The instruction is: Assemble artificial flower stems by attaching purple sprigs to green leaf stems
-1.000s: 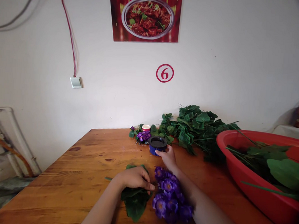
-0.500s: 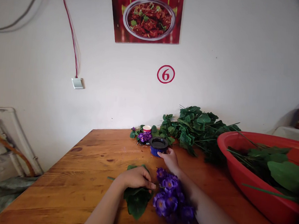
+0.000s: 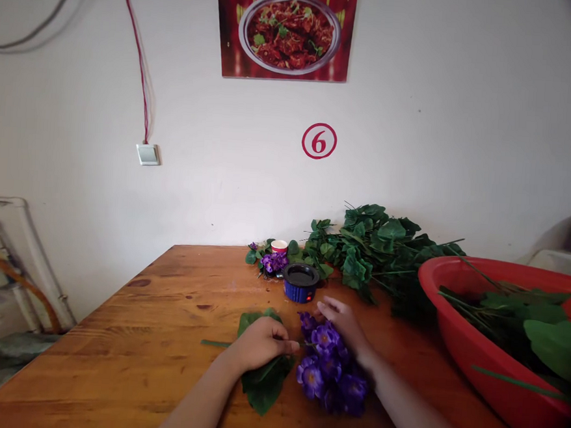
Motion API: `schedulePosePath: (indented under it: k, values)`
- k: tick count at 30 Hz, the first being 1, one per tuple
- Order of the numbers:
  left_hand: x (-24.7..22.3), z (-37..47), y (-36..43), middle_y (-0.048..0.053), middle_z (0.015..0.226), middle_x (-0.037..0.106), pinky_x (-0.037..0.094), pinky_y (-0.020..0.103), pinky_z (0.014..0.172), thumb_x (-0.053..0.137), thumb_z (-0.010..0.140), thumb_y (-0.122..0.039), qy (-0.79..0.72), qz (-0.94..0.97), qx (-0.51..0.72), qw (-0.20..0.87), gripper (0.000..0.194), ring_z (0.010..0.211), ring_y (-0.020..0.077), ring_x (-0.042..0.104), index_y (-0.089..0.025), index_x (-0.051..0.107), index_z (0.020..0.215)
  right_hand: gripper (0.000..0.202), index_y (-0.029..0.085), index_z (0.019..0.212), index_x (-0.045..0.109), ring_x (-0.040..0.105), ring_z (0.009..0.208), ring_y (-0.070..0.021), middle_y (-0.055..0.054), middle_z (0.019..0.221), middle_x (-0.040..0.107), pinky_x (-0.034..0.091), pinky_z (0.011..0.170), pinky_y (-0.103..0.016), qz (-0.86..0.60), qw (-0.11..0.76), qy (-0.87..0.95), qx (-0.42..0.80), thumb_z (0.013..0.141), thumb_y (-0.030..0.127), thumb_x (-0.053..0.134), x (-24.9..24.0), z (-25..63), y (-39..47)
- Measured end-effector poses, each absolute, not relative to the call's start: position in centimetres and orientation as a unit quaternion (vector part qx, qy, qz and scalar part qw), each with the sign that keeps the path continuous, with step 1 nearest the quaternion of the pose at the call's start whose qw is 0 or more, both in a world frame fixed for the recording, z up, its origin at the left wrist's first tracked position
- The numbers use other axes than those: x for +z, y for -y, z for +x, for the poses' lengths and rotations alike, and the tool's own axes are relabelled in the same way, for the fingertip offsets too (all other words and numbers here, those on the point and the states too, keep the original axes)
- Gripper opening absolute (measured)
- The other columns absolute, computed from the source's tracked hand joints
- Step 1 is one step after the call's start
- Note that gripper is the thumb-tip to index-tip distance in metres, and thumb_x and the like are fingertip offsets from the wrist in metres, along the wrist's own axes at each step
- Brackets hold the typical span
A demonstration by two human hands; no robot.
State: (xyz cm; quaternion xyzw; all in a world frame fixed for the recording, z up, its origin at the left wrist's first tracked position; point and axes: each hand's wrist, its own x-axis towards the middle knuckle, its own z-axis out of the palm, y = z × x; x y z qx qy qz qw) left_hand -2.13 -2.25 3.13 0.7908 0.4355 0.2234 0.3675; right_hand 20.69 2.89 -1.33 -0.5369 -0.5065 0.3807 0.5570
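Note:
My left hand (image 3: 265,344) is closed, thumb and fingers pinching a leafy artificial flower stem (image 3: 215,343) low over the table. Broad green leaves (image 3: 264,388) show around and below this hand. Just right of its fingertips is a cluster of purple artificial flowers (image 3: 326,367); a thin stem seems to run from the pinch into it. Behind the cluster, my right hand (image 3: 344,319) is open, slightly blurred, holding nothing. Beyond its fingertips, apart from them, stands a small blue pot (image 3: 299,292) with a black rim and a lit red switch.
A paper cup (image 3: 279,247) and a small purple bunch (image 3: 273,263) stand behind the pot. Leafy green stems (image 3: 381,247) are heaped along the wall. At the right, a large red basin (image 3: 458,330) holds more leaves. The wooden table (image 3: 159,335) ends at the left.
My right hand has let go of the blue pot and drawn back towards the purple flowers. The pot's red light now shows. My left hand keeps its pinch.

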Motion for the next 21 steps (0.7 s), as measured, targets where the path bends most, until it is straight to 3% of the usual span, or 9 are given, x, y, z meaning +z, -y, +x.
schedulePosePath:
  k: [5, 10, 13, 21]
  values:
    - [2.4, -1.6, 1.8, -0.005, 0.053, 0.033, 0.021, 0.025, 0.049, 0.059, 0.076, -0.056, -0.446, 0.792, 0.236, 0.344, 0.047, 0.052, 0.0083, 0.03, -0.014, 0.053, 0.055, 0.074, 0.008, 0.133, 0.05, 0.065, 0.075, -0.0274, -0.005, 0.075, 0.071, 0.049, 0.071, -0.037, -0.502, 0.535, 0.528, 0.427, 0.069, 0.041, 0.064, -1.5, 20.2, -2.9]
    - [2.7, -1.4, 1.8, -0.005, 0.053, 0.032, 0.02, 0.025, 0.05, 0.058, 0.077, -0.056, -0.448, 0.798, 0.225, 0.335, 0.048, 0.052, 0.0082, 0.029, -0.015, 0.049, 0.054, 0.075, 0.01, 0.135, 0.046, 0.066, 0.084, -0.0261, -0.006, 0.085, 0.072, 0.049, 0.079, -0.036, -0.463, 0.537, 0.474, 0.523, 0.068, 0.037, 0.067, -0.4, 19.5, -2.2]
    - [2.7, -1.4, 1.8, -0.005, 0.053, 0.034, 0.021, 0.025, 0.05, 0.056, 0.079, -0.055, -0.437, 0.797, 0.225, 0.35, 0.047, 0.052, 0.0081, 0.031, -0.015, 0.048, 0.055, 0.089, 0.011, 0.143, 0.032, 0.067, 0.086, -0.0248, -0.006, 0.088, 0.072, 0.048, 0.083, -0.036, -0.4, 0.538, 0.439, 0.598, 0.065, 0.032, 0.069, -0.4, 19.1, -2.1]
    - [2.6, -1.4, 1.7, -0.005, 0.054, 0.037, 0.024, 0.024, 0.051, 0.057, 0.08, -0.053, -0.422, 0.8, 0.231, 0.358, 0.046, 0.054, 0.0084, 0.034, -0.015, 0.047, 0.056, 0.103, 0.016, 0.145, 0.024, 0.067, 0.086, -0.025, -0.003, 0.081, 0.071, 0.051, 0.077, -0.035, -0.35, 0.535, 0.428, 0.639, 0.053, 0.021, 0.069, -0.7, 18.9, -3.0]
